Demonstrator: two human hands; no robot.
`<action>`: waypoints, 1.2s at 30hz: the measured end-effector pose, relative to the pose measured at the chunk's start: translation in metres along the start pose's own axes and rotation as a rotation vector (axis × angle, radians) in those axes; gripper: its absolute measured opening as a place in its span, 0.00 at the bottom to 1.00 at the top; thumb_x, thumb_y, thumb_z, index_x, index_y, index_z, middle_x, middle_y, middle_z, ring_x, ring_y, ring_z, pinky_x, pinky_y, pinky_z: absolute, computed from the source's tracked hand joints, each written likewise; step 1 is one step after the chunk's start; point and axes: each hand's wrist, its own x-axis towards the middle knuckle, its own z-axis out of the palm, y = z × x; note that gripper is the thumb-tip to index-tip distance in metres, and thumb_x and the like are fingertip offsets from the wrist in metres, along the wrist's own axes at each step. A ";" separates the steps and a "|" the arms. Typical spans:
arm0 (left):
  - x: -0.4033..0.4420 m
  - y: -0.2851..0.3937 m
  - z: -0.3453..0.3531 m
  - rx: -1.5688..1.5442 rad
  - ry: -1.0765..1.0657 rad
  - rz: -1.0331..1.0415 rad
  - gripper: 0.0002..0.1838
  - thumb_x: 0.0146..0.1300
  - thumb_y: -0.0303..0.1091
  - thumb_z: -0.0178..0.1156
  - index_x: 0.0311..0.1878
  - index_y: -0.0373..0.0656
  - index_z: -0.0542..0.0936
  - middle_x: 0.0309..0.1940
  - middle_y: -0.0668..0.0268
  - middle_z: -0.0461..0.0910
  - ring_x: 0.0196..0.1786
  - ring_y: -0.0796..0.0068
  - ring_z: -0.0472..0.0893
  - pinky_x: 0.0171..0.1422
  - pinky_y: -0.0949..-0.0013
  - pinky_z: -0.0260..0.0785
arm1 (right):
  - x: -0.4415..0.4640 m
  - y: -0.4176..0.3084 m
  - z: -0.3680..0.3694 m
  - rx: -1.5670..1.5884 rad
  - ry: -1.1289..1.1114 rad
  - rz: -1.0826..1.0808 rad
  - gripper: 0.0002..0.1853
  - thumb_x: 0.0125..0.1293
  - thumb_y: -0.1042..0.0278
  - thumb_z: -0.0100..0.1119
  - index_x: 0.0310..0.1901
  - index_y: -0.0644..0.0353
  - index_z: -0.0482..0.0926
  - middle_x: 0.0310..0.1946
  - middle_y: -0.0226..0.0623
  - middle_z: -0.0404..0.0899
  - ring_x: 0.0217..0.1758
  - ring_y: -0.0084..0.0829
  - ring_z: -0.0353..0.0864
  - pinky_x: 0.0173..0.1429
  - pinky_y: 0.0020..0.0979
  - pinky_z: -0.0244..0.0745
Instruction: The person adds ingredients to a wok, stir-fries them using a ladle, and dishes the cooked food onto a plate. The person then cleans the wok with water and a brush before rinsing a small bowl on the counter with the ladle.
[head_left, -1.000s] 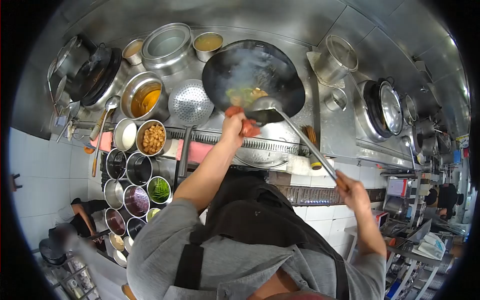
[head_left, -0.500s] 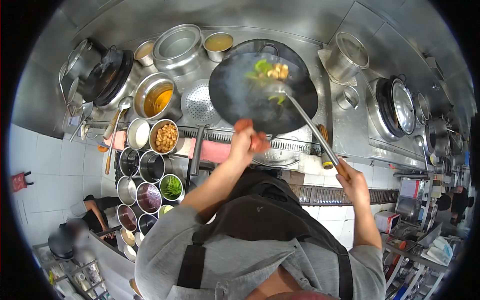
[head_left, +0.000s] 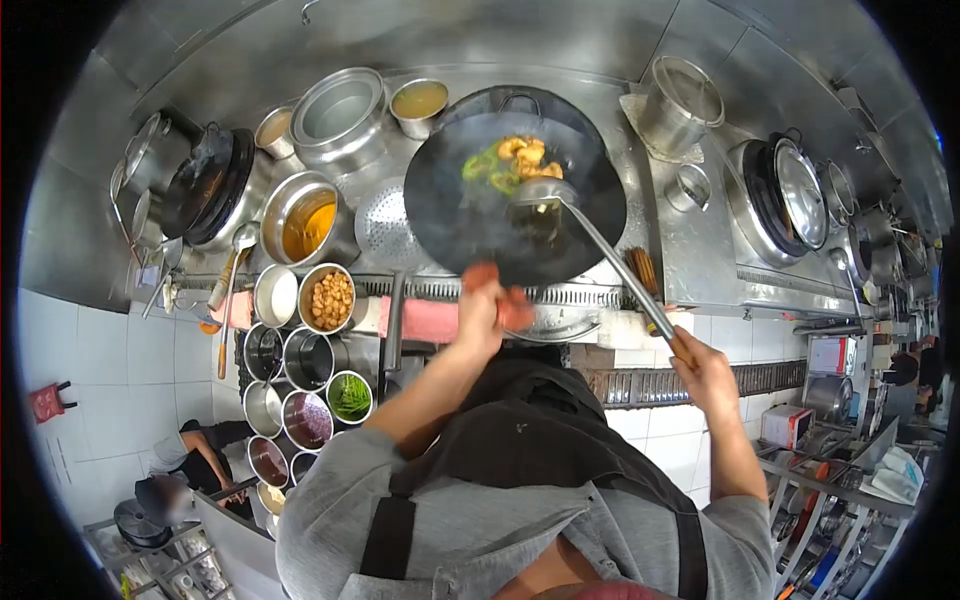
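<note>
A large black wok [head_left: 440, 215] sits over the stove, steam rising from it. Inside lie green pepper pieces [head_left: 487, 168] and golden-brown chunks of food [head_left: 530, 156]. My left hand [head_left: 478, 322] is closed around a red cloth [head_left: 516, 310] at the wok's near rim; the grip beneath the cloth is hidden. My right hand [head_left: 710, 378] grips the wooden end of a long ladle [head_left: 612, 258]. The ladle's bowl is in the wok, just on the near side of the food.
Left of the wok lie a perforated skimmer [head_left: 385, 225] and a pot of orange oil [head_left: 310, 225]. Several metal containers stand at left, one with brown chunks [head_left: 330, 298], one with chopped greens [head_left: 350, 396]. A lidded pot [head_left: 682, 108] stands right. Another person [head_left: 200, 455] is at lower left.
The food, blurred and spread beside the ladle before, now lies together in the wok. The ladle bowl sits slightly lower and left. Both hands keep their grips; the view has shifted a little.
</note>
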 end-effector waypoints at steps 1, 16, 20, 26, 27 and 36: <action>0.017 0.012 0.012 -0.096 -0.018 0.037 0.23 0.51 0.20 0.45 0.53 0.47 0.62 0.18 0.57 0.67 0.15 0.68 0.67 0.22 0.51 0.72 | -0.005 0.000 -0.004 0.050 -0.032 0.030 0.24 0.56 0.76 0.62 0.57 0.58 0.74 0.40 0.50 0.82 0.45 0.50 0.81 0.47 0.40 0.76; 0.069 0.015 0.015 -0.026 -0.025 0.060 0.14 0.53 0.22 0.46 0.45 0.38 0.71 0.20 0.55 0.72 0.11 0.68 0.67 0.23 0.52 0.75 | 0.022 0.024 0.030 -0.024 0.102 -0.065 0.24 0.59 0.72 0.61 0.59 0.57 0.72 0.41 0.51 0.81 0.43 0.52 0.81 0.47 0.41 0.77; 0.138 0.018 0.008 0.083 -0.130 0.017 0.09 0.54 0.23 0.47 0.18 0.36 0.70 0.25 0.52 0.74 0.22 0.61 0.75 0.30 0.51 0.77 | 0.032 0.038 0.023 -0.162 0.070 -0.085 0.23 0.59 0.72 0.60 0.59 0.56 0.73 0.38 0.51 0.81 0.39 0.52 0.81 0.44 0.43 0.77; 0.168 0.002 -0.003 0.158 -0.107 0.102 0.10 0.66 0.32 0.52 0.28 0.39 0.73 0.14 0.63 0.69 0.15 0.71 0.68 0.22 0.64 0.67 | 0.055 0.070 0.092 -0.192 0.136 -0.052 0.25 0.61 0.73 0.57 0.61 0.54 0.70 0.39 0.53 0.79 0.38 0.55 0.79 0.44 0.49 0.74; 0.162 0.002 -0.008 0.154 -0.100 0.099 0.10 0.66 0.32 0.52 0.28 0.39 0.73 0.14 0.63 0.69 0.15 0.71 0.68 0.22 0.64 0.67 | 0.050 0.071 0.099 -0.146 0.122 -0.031 0.25 0.61 0.73 0.57 0.62 0.56 0.69 0.42 0.53 0.79 0.42 0.55 0.79 0.46 0.47 0.75; 0.026 -0.032 -0.116 1.026 -0.570 0.111 0.23 0.49 0.35 0.64 0.50 0.39 0.75 0.39 0.58 0.81 0.45 0.68 0.80 0.51 0.63 0.73 | 0.023 0.101 0.109 -0.026 -0.036 0.052 0.28 0.63 0.69 0.56 0.65 0.58 0.63 0.51 0.59 0.75 0.48 0.57 0.77 0.51 0.49 0.73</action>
